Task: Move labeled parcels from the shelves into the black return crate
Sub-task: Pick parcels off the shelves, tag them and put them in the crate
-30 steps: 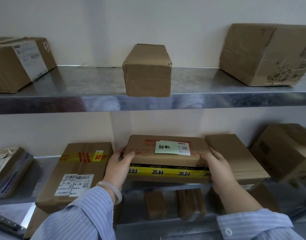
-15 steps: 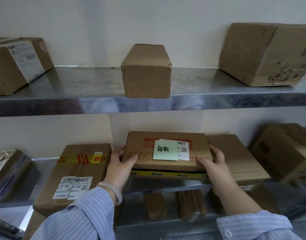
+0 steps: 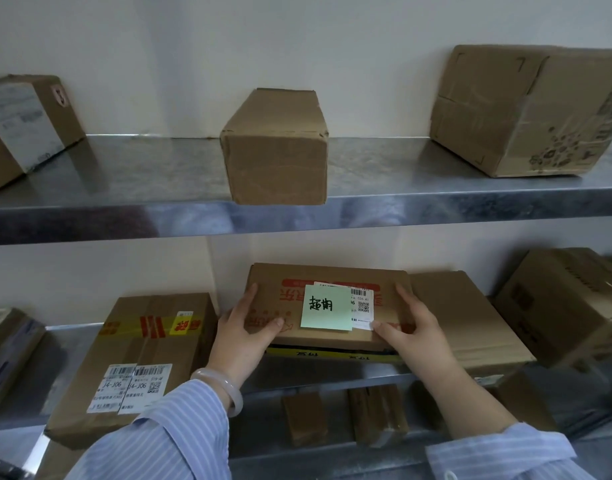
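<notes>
On mid shelf (image 3: 65,344), flat brown parcel (image 3: 332,273) w/ green note (image 3: 327,307); left hand (image 3: 244,332), right hand (image 3: 417,329) gripping ends

An upper shelf (image 3: 384,174) crosses the middle of the frame; on it stand three boxes well apart: one box at upper left (image 3: 24,129), a centre box (image 3: 277,150) at the front edge, one box at upper right (image 3: 533,109). On the lower shelf (image 3: 65,344), lower centre, is the labeled parcel (image 3: 335,337), a note (image 3: 327,307) on its top face; the left hand (image 3: 244,336) grips its left end, the right hand (image 3: 417,330) its right end. Left of it lies a flat box (image 3: 142,348); further left, a packet (image 3: 10,355). Just beside its right end lies another box (image 3: 467,317); a far-right box (image 3: 567,306) follows. Beneath, at bottom centre, stand two small boxes (image 3: 304,417).
</notes>
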`<state>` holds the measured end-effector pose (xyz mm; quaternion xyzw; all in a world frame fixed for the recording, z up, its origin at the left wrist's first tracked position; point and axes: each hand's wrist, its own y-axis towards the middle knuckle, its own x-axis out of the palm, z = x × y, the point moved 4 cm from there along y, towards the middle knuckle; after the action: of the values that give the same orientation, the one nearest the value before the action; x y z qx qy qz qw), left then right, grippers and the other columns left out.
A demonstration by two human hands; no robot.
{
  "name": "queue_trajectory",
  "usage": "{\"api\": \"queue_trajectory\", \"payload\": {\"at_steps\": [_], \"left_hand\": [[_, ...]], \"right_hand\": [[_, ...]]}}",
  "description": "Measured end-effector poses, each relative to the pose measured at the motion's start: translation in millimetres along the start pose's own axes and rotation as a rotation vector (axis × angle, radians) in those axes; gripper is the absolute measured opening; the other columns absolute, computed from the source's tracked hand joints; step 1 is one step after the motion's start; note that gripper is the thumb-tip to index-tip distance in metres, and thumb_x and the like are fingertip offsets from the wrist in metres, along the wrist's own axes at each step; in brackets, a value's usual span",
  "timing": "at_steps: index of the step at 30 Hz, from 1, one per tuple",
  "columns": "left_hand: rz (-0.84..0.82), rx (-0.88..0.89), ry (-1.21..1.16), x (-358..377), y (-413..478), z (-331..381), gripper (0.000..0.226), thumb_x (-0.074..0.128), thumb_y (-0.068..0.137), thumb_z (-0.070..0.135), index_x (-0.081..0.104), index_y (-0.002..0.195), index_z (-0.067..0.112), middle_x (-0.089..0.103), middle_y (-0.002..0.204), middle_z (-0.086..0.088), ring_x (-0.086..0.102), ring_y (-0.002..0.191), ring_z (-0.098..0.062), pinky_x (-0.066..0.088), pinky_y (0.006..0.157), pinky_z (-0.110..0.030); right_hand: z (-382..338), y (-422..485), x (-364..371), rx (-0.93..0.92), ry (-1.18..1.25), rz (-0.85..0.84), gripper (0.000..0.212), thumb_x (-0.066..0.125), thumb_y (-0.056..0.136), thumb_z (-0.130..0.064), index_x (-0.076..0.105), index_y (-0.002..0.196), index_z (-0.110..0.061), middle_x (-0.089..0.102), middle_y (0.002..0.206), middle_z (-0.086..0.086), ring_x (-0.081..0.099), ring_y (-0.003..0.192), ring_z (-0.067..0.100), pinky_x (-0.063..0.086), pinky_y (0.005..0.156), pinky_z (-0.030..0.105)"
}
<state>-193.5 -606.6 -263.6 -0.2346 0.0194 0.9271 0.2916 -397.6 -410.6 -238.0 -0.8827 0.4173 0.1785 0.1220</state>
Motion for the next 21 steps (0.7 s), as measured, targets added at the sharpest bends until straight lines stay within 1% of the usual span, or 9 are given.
{"api": "queue_trajectory", "payload": {"at_steps": [4, 6, 9, 10, 13, 15, 17, 18, 21], "left_hand": [[0.031, -0.008, -0.024, 6.8, 1.5, -0.5, 0.071, 0.066, 0.088, 0.045, 0.025, 0.146, 0.051, 0.036, 0.150, 0.003, 0.041, 0.135, -0.025, 0.035, 0.112, -0.041], [0.051, -0.006, -0.024, 9.4, 0.0, 0.0, 0.071, 0.066, 0.088, 0.045, 0.026, 0.146, 0.050, 0.036, 0.150, 0.003, 0.041, 0.135, -0.024, 0.034, 0.112, -0.040], [0.079, -0.004, -0.029, 12.3, -0.8, 3.3, 0.071, 0.066, 0.089, 0.045, 0.026, 0.147, 0.049, 0.037, 0.149, 0.003, 0.041, 0.135, -0.024, 0.033, 0.112, -0.040], [0.086, 0.004, -0.033, 13.5, -1.3, 4.7, 0.071, 0.066, 0.089, 0.045, 0.026, 0.147, 0.050, 0.038, 0.148, 0.004, 0.041, 0.135, -0.024, 0.033, 0.112, -0.040], [0.086, 0.030, -0.044, 16.6, -3.2, 9.9, 0.070, 0.065, 0.088, 0.048, 0.026, 0.146, 0.050, 0.043, 0.146, 0.008, 0.041, 0.136, -0.023, 0.034, 0.113, -0.041], [0.064, 0.065, -0.035, 16.2, -5.5, 16.9, 0.069, 0.064, 0.089, 0.048, 0.027, 0.147, 0.049, 0.044, 0.146, 0.009, 0.041, 0.136, -0.023, 0.036, 0.111, -0.040], [0.025, 0.116, -0.008, 13.0, -5.4, 25.1, 0.069, 0.063, 0.089, 0.049, 0.026, 0.147, 0.049, 0.042, 0.147, 0.008, 0.042, 0.135, -0.023, 0.038, 0.109, -0.038], [-0.001, 0.141, 0.011, 10.9, -4.3, 29.0, 0.069, 0.062, 0.089, 0.050, 0.025, 0.147, 0.050, 0.040, 0.147, 0.007, 0.041, 0.135, -0.023, 0.038, 0.107, -0.038], [-0.093, 0.208, 0.067, 4.4, -1.7, 40.1, 0.068, 0.060, 0.089, 0.052, 0.022, 0.147, 0.051, 0.036, 0.149, 0.005, 0.041, 0.134, -0.024, 0.039, 0.107, -0.039]], "right_hand": [[3.1, 5.2, -3.2, -0.024, 0.004, 0.003, 0.079, 0.078, 0.082, -0.024, 0.036, 0.148, -0.033, 0.040, 0.144, -0.005, 0.041, 0.114, 0.006, 0.040, 0.095, 0.022], [6.1, 9.0, -4.4, -0.045, -0.009, 0.006, 0.079, 0.078, 0.081, -0.025, 0.036, 0.148, -0.033, 0.041, 0.145, -0.004, 0.041, 0.115, 0.005, 0.038, 0.093, 0.017], [10.6, 14.0, -6.4, -0.050, -0.013, 0.007, 0.080, 0.080, 0.079, -0.028, 0.038, 0.146, -0.036, 0.042, 0.142, -0.005, 0.048, 0.108, 0.004, 0.042, 0.078, 0.004], [11.7, 14.3, -7.6, -0.051, -0.011, 0.016, 0.080, 0.081, 0.078, -0.031, 0.038, 0.146, -0.038, 0.042, 0.142, -0.006, 0.051, 0.108, 0.005, 0.044, 0.081, 0.007], [14.7, 11.7, -13.9, -0.065, -0.022, 0.058, 0.085, 0.084, 0.070, -0.042, 0.040, 0.143, -0.043, 0.043, 0.143, -0.006, 0.057, 0.113, 0.011, 0.049, 0.098, 0.030], [12.1, 5.0, -19.0, -0.073, -0.024, 0.091, 0.087, 0.084, 0.065, -0.051, 0.040, 0.141, -0.047, 0.042, 0.144, -0.006, 0.056, 0.118, 0.015, 0.049, 0.101, 0.037], [5.2, -5.8, -23.5, -0.089, -0.042, 0.147, 0.087, 0.084, 0.065, -0.050, 0.041, 0.140, -0.046, 0.041, 0.145, -0.006, 0.050, 0.125, 0.017, 0.047, 0.104, 0.042], [3.2, -12.0, -25.1, -0.095, -0.041, 0.182, 0.085, 0.084, 0.068, -0.045, 0.041, 0.141, -0.043, 0.041, 0.143, -0.006, 0.050, 0.124, 0.014, 0.048, 0.103, 0.039], [0.6, -40.1, -25.0, -0.059, -0.011, 0.296, 0.080, 0.082, 0.075, -0.032, 0.041, 0.143, -0.036, 0.040, 0.134, -0.010, 0.052, 0.103, 0.000, 0.046, 0.084, 0.015]]}}
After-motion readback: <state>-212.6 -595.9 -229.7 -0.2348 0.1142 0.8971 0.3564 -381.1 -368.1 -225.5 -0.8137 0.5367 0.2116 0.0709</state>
